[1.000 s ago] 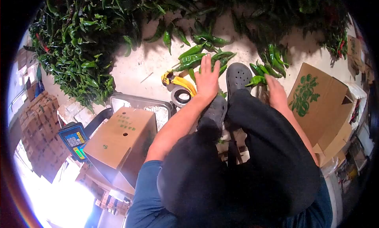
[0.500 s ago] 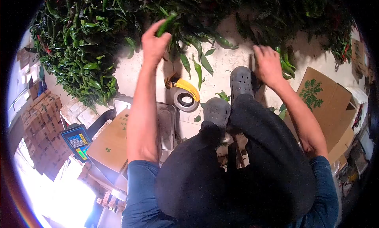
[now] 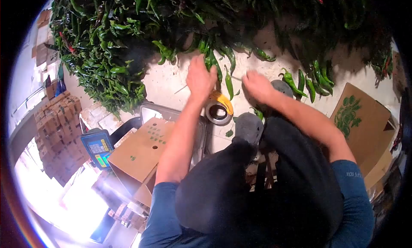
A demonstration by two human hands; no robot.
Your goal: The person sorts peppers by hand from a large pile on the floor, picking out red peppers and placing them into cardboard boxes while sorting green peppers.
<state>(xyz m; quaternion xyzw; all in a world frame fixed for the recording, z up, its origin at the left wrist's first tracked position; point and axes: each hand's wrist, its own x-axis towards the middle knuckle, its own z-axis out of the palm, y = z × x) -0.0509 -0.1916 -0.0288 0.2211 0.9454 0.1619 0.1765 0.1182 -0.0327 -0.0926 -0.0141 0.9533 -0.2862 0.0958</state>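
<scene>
My left hand (image 3: 201, 79) reaches over the pale floor, fingers stretched forward and thumb apart. It is at the near edge of a cluster of long green peppers (image 3: 217, 66), beside or touching one. My right hand (image 3: 257, 87) is curled and slightly blurred, left of several loose green peppers (image 3: 311, 87). A thin, pointed thing (image 3: 236, 79) shows by its fingertips; its kind is unclear. Between the hands lies a single green pepper (image 3: 229, 82). Just below my left hand are a roll of tape (image 3: 213, 119) and a yellow object (image 3: 222, 101).
A large heap of green peppers (image 3: 101, 54) spreads across the back and left. At left are a cardboard box (image 3: 139, 149), a metal tray (image 3: 199, 140) and a blue scale display (image 3: 96, 149). Another cardboard box (image 3: 365, 119) stands right. My grey shoe (image 3: 249, 128) is in front.
My left hand has come down and right from the heap; the pepper it held is no longer distinct in it. My right hand has moved left and lower, past my shoe. The view has shifted.
</scene>
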